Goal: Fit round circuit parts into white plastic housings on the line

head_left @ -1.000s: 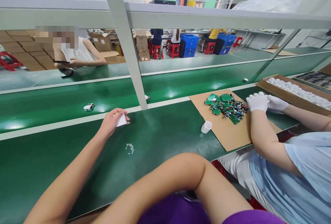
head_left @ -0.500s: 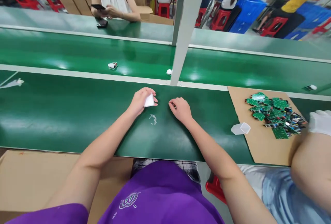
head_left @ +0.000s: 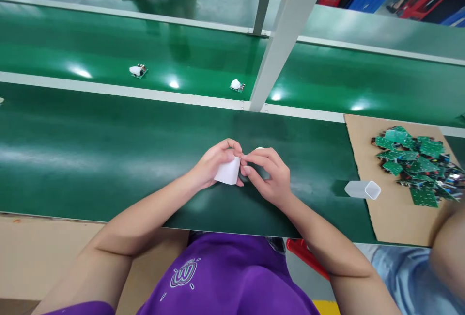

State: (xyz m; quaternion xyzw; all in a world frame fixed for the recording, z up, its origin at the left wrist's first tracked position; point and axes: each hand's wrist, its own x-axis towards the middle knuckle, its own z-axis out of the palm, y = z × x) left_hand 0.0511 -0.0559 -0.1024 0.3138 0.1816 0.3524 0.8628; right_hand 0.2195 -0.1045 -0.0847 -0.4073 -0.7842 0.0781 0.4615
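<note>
My left hand (head_left: 218,162) holds a smooth white piece (head_left: 228,172), with the thumb and fingers around its upper edge. Whether it is a folded sheet or a hollow cover, I cannot tell. Close against its right edge, my right hand (head_left: 269,174) has thumb and forefinger pinched together, the tips touching or nearly touching my left fingertips. Anything in that pinch is too small to name. Behind the right knuckles shows a sliver of something pale yellow (head_left: 259,149).
To the right, a translucent square tube (head_left: 358,189) lies partly on a cardboard sheet (head_left: 366,218) bearing a heap of green circuit boards (head_left: 421,160). Two small boards with white parts (head_left: 138,70) lie on the belt beyond. A metal post (head_left: 272,53) rises ahead. Another person's arm (head_left: 448,223) is at right.
My right hand has come over to the left hand and now pinches at the white piece's edge. The small clear bits seen on the table are now hidden. The view has tilted down.
</note>
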